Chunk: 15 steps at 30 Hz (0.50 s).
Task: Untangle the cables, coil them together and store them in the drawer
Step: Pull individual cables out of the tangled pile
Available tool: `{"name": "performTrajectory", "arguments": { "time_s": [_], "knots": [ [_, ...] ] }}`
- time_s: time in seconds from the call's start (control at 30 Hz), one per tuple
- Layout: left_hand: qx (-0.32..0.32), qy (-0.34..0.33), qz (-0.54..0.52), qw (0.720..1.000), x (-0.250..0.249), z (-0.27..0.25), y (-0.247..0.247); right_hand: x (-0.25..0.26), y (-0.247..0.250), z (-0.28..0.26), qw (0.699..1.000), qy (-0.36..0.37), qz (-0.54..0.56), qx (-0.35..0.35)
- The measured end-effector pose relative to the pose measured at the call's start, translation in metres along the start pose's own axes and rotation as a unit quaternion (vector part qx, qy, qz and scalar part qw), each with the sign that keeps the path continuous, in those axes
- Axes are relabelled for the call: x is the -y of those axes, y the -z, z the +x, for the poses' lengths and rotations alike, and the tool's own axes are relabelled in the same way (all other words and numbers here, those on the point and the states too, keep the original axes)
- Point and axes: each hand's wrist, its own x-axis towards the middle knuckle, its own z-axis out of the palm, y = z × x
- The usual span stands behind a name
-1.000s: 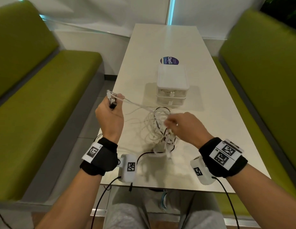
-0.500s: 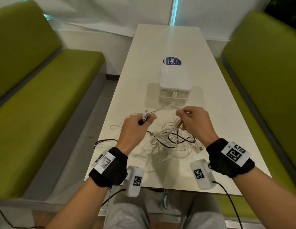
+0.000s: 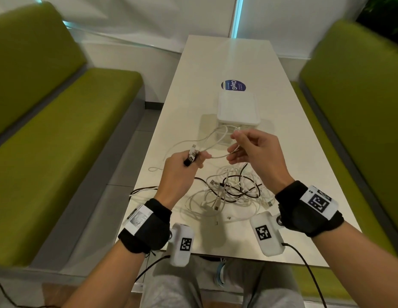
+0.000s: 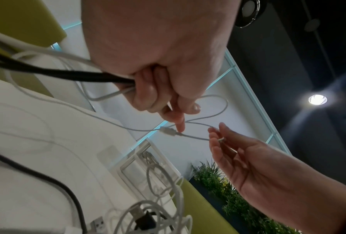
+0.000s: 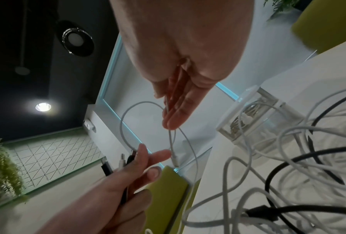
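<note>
I am gripping several gathered connector ends (image 3: pixel 192 156) in my left hand (image 3: pixel 182 172) and pinching a thin white cable (image 3: pixel 217 156) in my right hand (image 3: pixel 256 154), while the tangled pile (image 3: pixel 229 192) is lying unsorted and the drawer unit (image 3: pixel 238 114) is waiting shut.

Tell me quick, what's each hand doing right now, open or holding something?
Left hand: grips a bundle of cable ends, black and white.
Right hand: pinches one thin white cable, other fingers loosely spread.
</note>
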Motion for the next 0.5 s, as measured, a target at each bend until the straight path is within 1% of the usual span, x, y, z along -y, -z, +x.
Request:
{"name": "performTrajectory", "arguments": {
  "time_s": [0.07,0.17,0.27,0.3,0.33,0.4,0.43,0.5],
  "knots": [
    [0.018,-0.012,0.013,1.000,0.000,0.000,0.001,-0.001,-0.004,0.001,1.000,-0.001,0.003,0.002],
    [0.024,-0.028,0.027,0.999,0.005,-0.001,0.005,-0.004,-0.009,0.000,1.000,-0.007,0.011,0.018],
    [0.030,-0.021,0.077,0.996,0.014,0.000,0.012,-0.012,-0.015,-0.002,0.999,-0.019,0.015,0.043],
    [0.022,-0.018,0.097,0.995,0.016,0.001,0.016,-0.016,-0.018,-0.002,0.999,-0.026,0.004,0.048],
    [0.007,-0.016,0.114,0.993,0.018,0.002,0.022,-0.021,-0.020,-0.001,0.998,-0.034,-0.019,0.052],
    [-0.033,0.000,0.133,0.991,0.023,0.005,0.037,-0.033,-0.025,0.000,0.991,-0.039,-0.105,0.067],
    [-0.055,0.011,0.144,0.988,0.026,0.007,0.047,-0.040,-0.027,0.000,0.983,-0.029,-0.164,0.080],
    [-0.095,0.040,0.171,0.980,0.033,0.014,0.069,-0.052,-0.030,-0.001,0.951,0.003,-0.285,0.119]
  ]
}}
